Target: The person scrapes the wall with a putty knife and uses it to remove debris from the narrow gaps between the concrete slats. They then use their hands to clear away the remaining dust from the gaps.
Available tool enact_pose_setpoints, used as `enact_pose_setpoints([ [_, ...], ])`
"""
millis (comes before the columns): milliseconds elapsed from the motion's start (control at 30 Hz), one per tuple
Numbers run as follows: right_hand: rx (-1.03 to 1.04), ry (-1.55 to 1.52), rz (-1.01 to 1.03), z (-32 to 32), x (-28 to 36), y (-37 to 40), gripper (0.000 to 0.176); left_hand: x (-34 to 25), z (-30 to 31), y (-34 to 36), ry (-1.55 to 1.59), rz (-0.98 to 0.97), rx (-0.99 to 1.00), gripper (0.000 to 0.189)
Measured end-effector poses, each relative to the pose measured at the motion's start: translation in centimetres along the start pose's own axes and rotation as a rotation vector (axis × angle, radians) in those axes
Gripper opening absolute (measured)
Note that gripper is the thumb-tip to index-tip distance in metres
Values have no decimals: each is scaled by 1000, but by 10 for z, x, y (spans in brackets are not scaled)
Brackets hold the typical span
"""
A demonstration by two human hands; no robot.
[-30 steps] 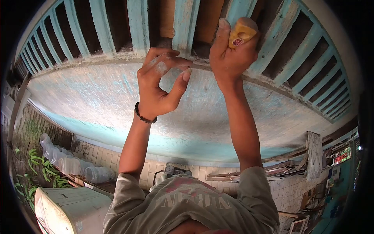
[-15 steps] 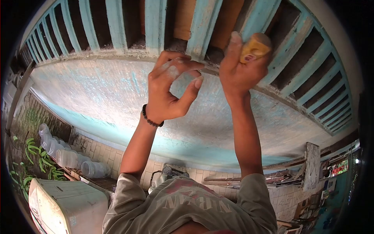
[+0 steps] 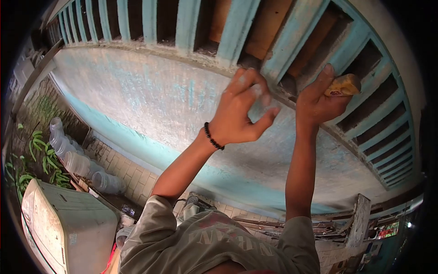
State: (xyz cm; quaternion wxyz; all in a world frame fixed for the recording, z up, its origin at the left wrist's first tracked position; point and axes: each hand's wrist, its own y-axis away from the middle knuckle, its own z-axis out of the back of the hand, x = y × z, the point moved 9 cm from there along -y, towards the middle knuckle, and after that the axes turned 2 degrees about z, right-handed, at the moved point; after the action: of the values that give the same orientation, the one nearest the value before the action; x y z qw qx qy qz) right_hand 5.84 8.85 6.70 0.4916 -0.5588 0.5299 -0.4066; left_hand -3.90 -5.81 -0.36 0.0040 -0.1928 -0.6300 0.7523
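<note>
My right hand (image 3: 319, 104) is closed around a yellow object (image 3: 343, 86) with a small red mark and a brownish rounded end; I cannot tell its kind. It is raised in front of the turquoise slats (image 3: 365, 45) on the right. My left hand (image 3: 239, 112), with a dark beaded bracelet at the wrist, is up before the wall's top ledge. Nothing shows between its curved fingers and thumb, which stand apart; whitish dust marks the fingers. Below the ledge is the wall (image 3: 150, 91), its turquoise paint worn to pale grey.
Stacked clear plastic containers (image 3: 77, 162) lie at the left beside green leaves (image 3: 43, 155). A whitish box-shaped appliance (image 3: 73, 223) stands at lower left. Tiles (image 3: 132, 173) cover the ground along the wall. Long wood pieces (image 3: 269, 230) and an upright post (image 3: 358, 221) are at lower right.
The view has turned. Both hands now appear farther right and lower in the picture, and the yellow object lies more sideways in my right hand. My left hand remains free.
</note>
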Motion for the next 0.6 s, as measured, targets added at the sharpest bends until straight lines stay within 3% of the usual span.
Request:
enact_pose_setpoints([
  [100, 45, 32, 15, -9, -5, 7, 35, 4, -4, 1, 135, 68, -37, 27],
  [200, 62, 68, 18, 0, 3, 14, 37, 1, -1, 2, 124, 17, -44, 25],
  [333, -78, 5, -111, 10, -3, 1, 37, -5, 7, 4, 47, -5, -94, 24],
  [367, -26, 57, -136, 7, -5, -1, 37, -2, 7, 4, 62, 9, -101, 24],
  [467, -4, 111, 121, -11, 13, 0, 32, -2, 7, 3, 82, -12, -98, 21],
  [600, 34, 58, 0, -4, 13, 4, 34, -3, 10, 4, 49, 0, -99, 21],
])
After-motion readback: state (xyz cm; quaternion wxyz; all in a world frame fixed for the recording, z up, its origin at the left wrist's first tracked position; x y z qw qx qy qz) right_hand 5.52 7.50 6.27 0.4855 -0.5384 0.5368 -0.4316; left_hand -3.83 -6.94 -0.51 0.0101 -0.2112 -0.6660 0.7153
